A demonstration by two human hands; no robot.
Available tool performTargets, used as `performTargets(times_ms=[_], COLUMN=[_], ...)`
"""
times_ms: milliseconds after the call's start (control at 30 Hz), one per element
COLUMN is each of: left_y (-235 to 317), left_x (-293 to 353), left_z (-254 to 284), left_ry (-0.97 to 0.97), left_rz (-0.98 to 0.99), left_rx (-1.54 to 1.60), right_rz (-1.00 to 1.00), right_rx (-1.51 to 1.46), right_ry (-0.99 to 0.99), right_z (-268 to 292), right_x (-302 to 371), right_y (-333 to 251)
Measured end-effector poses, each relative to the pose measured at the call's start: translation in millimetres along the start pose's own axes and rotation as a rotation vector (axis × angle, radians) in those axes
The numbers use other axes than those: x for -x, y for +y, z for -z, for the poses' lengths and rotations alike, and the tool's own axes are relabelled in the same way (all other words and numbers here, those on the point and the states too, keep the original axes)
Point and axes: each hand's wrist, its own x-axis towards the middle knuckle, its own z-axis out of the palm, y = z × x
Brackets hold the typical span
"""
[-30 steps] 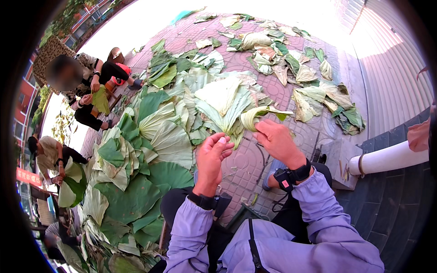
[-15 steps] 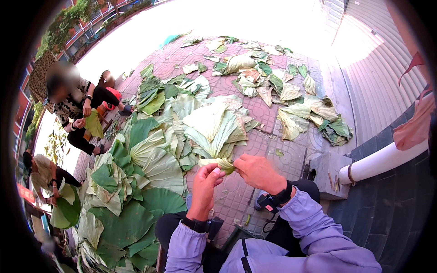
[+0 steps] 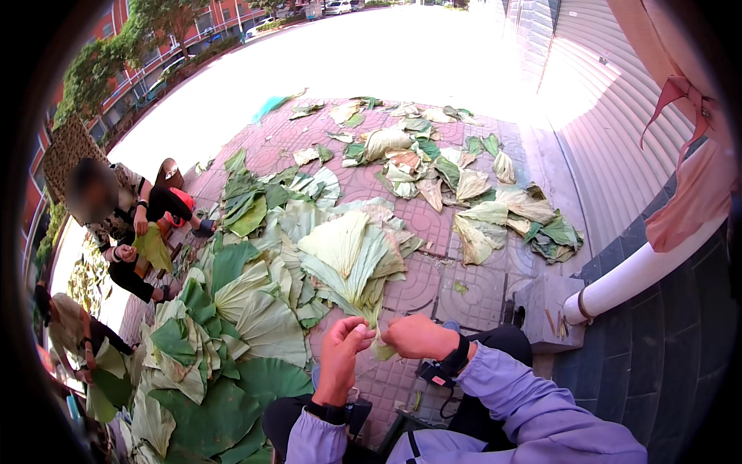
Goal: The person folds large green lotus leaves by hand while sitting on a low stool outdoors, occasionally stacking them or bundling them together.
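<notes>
Just beyond my knees, my left hand (image 3: 340,354) and my right hand (image 3: 422,338) are close together with fingers closed. Between them is a crumpled pale green lotus leaf (image 3: 382,350). Part of it hangs below the fingertips, and a narrow gathered part shows above them; my fingers cover the rest. A fanned stack of pale, folded lotus leaves (image 3: 340,251) lies on the paving just past my hands. To the left spreads a larger heap of lotus leaves, with broad dark green ones (image 3: 209,414) nearest me.
Loose wilted leaves (image 3: 406,155) are scattered farther out on the red paving (image 3: 433,290). At right, a white pipe (image 3: 641,286) rises from a grey block (image 3: 545,309) beside a shutter (image 3: 599,116). Two people (image 3: 116,193) (image 3: 81,325) sit at left, handling leaves.
The view has tilted up slightly. The leaf between my hands was a twisted sideways roll; now it reaches above and below the fingers. Both hands remain close together.
</notes>
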Motion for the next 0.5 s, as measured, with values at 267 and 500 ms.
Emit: performTargets(times_ms=[267,500], left_y=[0,1], left_x=[3,5], left_z=[5,9], left_ry=[-0.005,-0.018], left_rz=[-0.001,-0.016], left_rx=[0.000,-0.001], right_rz=[0.107,0.182], right_rx=[-0.114,-0.219], right_ry=[-0.214,-0.331], right_z=[-20,-34], right_x=[-6,-10], right_y=[-14,-8])
